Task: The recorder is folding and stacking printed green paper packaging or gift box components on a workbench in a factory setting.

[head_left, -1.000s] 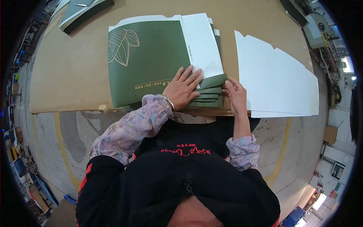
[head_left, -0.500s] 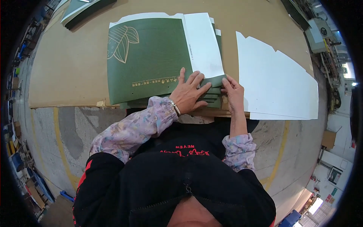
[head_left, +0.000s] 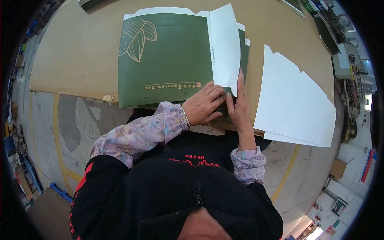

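A green cardboard folder (head_left: 168, 60) with a gold leaf drawing and gold lettering lies on the table in front of me. Along its right side, a white flap (head_left: 224, 44) stands partly raised, its right edge curving up. My left hand (head_left: 203, 105) rests with fingers spread at the folder's lower right corner, thumb apart. At the flap's lower right corner is my right hand (head_left: 240, 110), index finger stretched along the edge and thumb on the inner side, the corner between them. More green folders (head_left: 243, 42) show from underneath at the right; their lower parts are hidden.
White die-cut sheets (head_left: 296, 100) lie to the right, slightly overhanging the near edge of the brown tabletop (head_left: 76, 60). A dark stack (head_left: 98, 5) is at the far left edge. Machinery (head_left: 349, 60) stands beyond the table on the right.
The flap has tilted up from lying flatter. My right hand has gone from pinching the lower corner to an upright index finger along the flap's edge. My left fingers have drawn together somewhat.
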Demonstrator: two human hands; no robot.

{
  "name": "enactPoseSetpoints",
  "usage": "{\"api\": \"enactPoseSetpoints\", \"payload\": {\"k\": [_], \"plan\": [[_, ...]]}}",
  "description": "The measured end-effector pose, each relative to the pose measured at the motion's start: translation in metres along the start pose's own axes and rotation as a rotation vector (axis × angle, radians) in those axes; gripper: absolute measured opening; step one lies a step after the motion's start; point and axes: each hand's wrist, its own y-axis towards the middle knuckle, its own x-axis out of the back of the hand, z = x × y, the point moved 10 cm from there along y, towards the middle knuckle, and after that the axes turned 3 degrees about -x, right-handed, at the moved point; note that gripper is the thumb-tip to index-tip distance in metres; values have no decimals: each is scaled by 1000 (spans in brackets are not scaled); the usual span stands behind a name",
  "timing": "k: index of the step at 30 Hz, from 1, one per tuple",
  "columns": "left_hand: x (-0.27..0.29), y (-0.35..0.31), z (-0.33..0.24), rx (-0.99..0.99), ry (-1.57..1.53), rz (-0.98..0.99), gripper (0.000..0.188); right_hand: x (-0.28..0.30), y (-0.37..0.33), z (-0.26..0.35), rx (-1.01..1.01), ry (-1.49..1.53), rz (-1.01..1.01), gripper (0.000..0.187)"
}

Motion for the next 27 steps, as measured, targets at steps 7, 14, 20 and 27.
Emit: {"api": "enactPoseSetpoints", "payload": {"k": [7,14,20,27], "plan": [[22,-30,-19,38,-595,-187,28,-8,3,12,196,-41,24,81],[-16,-71,24,1000,-1799,-352,40,-18,-10,37,297,-67,30,84],[-2,-78,36,1068,-1751,-578,23,-24,-16,44,297,-131,34,73],[6,-89,50,1075,-1397,-645,19,-38,-19,41,301,-220,48,72]]}}
